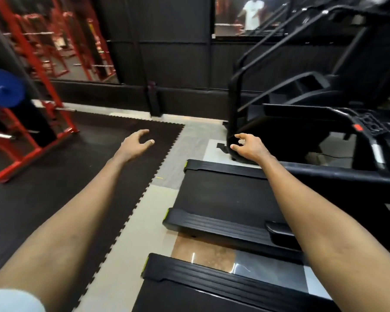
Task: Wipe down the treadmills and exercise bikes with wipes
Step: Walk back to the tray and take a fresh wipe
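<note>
Near edge: my pale sleeve (11,300) at lower left, both forearms bare and stretched forward. Below my right arm, near treadmill (212,287): black belt, ribbed side rail, yellow-green end cap. Glossy brown and grey floor tiles (203,251) show between it and the second treadmill (223,197), which lies parallel just beyond. To their left, a light tile strip, then black interlocking rubber mat (54,181).

Left hand (136,143) is over the mat, fingers loosely curled, holding nothing. Right hand (249,147) is past the far treadmill's end, fingers spread and half bent, also empty, touching nothing.

The treadmill console (367,124) at right has a red patch and a white label, too blurred to read. Behind the right hand is a black machine with handrails (302,95). At far left is a red rack (32,136) carrying a blue weight plate (3,91). Back wall is dark panels; a mirror (225,16) at top shows a person in white.
</note>
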Action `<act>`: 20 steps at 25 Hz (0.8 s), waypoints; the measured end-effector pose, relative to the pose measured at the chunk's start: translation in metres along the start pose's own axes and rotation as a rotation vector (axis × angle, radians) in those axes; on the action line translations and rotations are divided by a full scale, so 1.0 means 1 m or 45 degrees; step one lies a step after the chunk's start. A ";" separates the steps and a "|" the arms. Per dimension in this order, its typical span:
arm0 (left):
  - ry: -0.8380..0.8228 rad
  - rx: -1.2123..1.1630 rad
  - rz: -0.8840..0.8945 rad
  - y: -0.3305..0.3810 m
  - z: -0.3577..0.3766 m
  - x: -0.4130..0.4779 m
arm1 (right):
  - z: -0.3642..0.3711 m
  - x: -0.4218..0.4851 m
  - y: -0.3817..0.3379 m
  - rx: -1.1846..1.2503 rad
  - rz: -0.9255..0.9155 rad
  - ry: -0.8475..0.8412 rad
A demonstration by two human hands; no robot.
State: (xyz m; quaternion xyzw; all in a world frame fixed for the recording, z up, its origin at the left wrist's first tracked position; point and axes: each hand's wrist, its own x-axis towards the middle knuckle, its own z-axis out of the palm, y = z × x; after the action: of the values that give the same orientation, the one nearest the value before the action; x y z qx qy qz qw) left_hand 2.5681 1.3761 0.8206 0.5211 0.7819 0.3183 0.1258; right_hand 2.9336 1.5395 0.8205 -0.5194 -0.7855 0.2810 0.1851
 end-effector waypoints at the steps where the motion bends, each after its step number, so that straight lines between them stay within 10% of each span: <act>1: 0.039 0.009 -0.055 -0.023 -0.017 -0.007 | 0.019 0.010 -0.021 -0.014 -0.055 -0.038; 20: 0.666 0.195 -0.921 -0.280 -0.243 -0.189 | 0.334 0.112 -0.388 0.041 -0.831 -0.746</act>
State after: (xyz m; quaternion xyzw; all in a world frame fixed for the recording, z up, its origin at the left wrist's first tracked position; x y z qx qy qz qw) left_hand 2.3142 1.0470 0.8050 0.1243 0.9404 0.3162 -0.0117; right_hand 2.4188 1.4418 0.8081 -0.1394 -0.9233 0.3554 0.0417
